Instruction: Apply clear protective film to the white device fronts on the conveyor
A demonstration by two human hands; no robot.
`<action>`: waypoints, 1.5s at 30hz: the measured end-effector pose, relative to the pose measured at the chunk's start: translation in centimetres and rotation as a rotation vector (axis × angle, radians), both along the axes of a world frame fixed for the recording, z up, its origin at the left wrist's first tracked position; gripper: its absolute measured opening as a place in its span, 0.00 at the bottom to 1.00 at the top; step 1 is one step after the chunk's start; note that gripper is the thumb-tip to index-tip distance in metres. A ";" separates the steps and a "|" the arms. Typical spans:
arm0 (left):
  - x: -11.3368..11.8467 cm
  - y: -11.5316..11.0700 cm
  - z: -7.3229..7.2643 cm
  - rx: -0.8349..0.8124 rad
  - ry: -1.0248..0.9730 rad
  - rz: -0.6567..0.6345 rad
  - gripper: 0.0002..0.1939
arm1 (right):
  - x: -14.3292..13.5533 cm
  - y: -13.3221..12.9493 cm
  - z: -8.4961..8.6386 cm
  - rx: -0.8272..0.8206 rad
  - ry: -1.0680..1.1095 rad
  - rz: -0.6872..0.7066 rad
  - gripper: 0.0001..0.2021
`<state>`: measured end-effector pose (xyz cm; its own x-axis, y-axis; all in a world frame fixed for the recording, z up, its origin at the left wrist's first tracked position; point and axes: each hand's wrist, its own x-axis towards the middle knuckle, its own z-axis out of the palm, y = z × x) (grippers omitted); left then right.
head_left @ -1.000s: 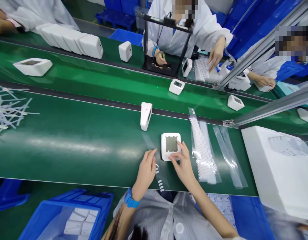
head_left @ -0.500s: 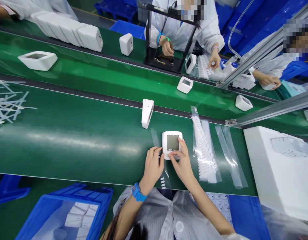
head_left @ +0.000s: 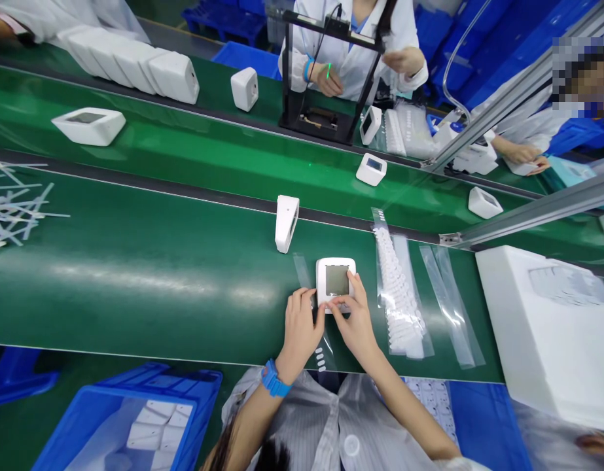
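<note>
A white, rounded device with a grey screen lies face up on the green bench in front of me. My left hand is closed along its left side, thumb at the lower edge. From the right, my right hand grips it, with one finger by the screen's right edge and the thumb near the bottom. Both thumbs almost meet there, and the fingertips hide whatever lies beneath them. A clear strip with small white oval stickers runs under my left hand. Another white device stands on its side just beyond.
Sticker sheets and clear strips lie right, beside a white foam box. White scraps are heaped far left. Devices ride the green conveyor belt ahead; co-workers sit beyond it. A blue crate stands below left.
My left thumb has shifted to the device's lower edge, near my right thumb. Devices on the belt have moved right. The co-worker opposite has lifted a hand away from the sheets.
</note>
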<state>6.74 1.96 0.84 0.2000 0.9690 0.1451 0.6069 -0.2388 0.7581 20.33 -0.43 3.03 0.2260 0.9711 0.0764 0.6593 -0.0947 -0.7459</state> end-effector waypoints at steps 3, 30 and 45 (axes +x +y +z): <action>0.0 0.0 -0.1 0.006 -0.002 0.002 0.12 | 0.3 0.0 0.1 0.009 0.044 -0.005 0.09; 0.1 0.1 -0.1 -0.037 -0.064 0.009 0.12 | 0.4 -0.5 -1.0 0.072 0.058 0.019 0.08; -4.4 0.1 -0.4 -0.322 -0.521 -0.122 0.21 | 2.5 -0.8 -0.9 0.185 0.083 -0.027 0.09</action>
